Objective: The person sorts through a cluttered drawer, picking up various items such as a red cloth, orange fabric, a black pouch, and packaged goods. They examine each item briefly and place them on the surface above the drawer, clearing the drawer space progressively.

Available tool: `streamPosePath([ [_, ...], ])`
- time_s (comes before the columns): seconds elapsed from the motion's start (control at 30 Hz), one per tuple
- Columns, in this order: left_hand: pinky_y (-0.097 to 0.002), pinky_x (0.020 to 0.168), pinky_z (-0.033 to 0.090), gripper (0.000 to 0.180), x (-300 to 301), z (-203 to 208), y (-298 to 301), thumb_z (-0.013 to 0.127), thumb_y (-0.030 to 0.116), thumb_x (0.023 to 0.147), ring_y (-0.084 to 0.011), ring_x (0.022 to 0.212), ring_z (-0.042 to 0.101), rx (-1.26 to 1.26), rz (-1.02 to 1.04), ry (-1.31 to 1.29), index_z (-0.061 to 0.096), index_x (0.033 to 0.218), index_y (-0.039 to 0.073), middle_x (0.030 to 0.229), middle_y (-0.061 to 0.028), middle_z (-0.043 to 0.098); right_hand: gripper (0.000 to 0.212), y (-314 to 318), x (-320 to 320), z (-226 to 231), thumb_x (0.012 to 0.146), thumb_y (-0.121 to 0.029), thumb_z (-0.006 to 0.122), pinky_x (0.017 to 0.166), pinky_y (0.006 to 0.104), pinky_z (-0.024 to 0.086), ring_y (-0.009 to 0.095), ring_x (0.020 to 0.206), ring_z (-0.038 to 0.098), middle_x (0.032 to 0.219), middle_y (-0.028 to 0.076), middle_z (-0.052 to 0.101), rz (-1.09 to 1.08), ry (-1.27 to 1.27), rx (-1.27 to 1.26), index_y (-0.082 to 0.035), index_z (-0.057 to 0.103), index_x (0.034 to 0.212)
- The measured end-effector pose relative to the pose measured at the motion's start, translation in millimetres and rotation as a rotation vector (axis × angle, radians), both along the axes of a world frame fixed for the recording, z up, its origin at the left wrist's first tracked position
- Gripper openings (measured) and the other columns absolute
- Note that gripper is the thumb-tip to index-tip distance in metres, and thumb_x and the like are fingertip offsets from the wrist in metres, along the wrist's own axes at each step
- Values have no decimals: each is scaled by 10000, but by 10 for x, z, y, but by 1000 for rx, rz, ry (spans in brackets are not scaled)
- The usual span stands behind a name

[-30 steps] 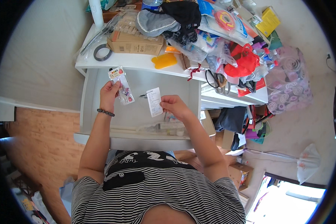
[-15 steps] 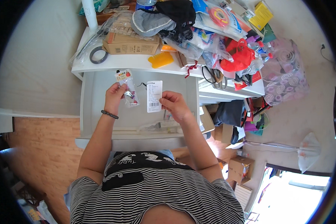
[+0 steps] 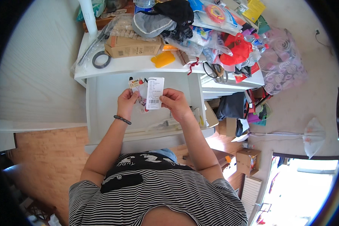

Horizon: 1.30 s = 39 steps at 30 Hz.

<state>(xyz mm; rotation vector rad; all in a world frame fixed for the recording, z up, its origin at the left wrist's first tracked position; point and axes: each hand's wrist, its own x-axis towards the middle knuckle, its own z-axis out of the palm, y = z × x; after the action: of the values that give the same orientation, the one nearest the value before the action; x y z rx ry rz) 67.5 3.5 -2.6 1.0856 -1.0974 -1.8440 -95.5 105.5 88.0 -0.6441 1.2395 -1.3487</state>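
Tag [image 3: 154,93], white and printed, was above the open drawer [image 3: 105,101], its right edge pinched by the right hand [image 3: 174,104]. The left hand [image 3: 127,102] gripped a small clear packet [image 3: 141,91] with a coloured top, partly hidden behind the tag.

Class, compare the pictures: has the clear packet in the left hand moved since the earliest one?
Yes. Judged against the black tape roll, the clear packet in the left hand has shifted right, toward the white tag.
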Motion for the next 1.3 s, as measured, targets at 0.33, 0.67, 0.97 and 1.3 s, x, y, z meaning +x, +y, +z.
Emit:
streamPosePath([
  [0.33,-200,555,361,122,39,0,-9,621,160,858,-41,609,471,54,12,-33,616,873,39,738,17,611,99,-18,54,47,840,-49,593,663,235,473,87,742,574,838,21,635,-26,22,-30,-8,632,920],
  [0.67,-198,570,349,118,97,-2,-80,645,171,843,-38,644,539,34,57,-27,619,858,57,735,18,621,106,-30,-1,120,843,-48,598,674,243,486,98,756,588,859,36,645,-10,31,-50,-4,633,932],
  [0.97,-192,551,328,112,141,-122,-170,651,176,839,-29,616,505,36,91,-61,622,856,69,725,28,616,118,-19,-57,171,844,-43,596,676,247,490,107,760,593,868,41,649,7,28,-48,2,635,946],
  [1.3,-247,723,449,256,213,-79,-230,661,133,818,-115,697,562,-3,135,-64,567,1008,-9,849,-55,616,118,7,-131,141,836,-27,599,666,245,488,107,753,592,855,48,647,6,35,-67,7,635,942],
])
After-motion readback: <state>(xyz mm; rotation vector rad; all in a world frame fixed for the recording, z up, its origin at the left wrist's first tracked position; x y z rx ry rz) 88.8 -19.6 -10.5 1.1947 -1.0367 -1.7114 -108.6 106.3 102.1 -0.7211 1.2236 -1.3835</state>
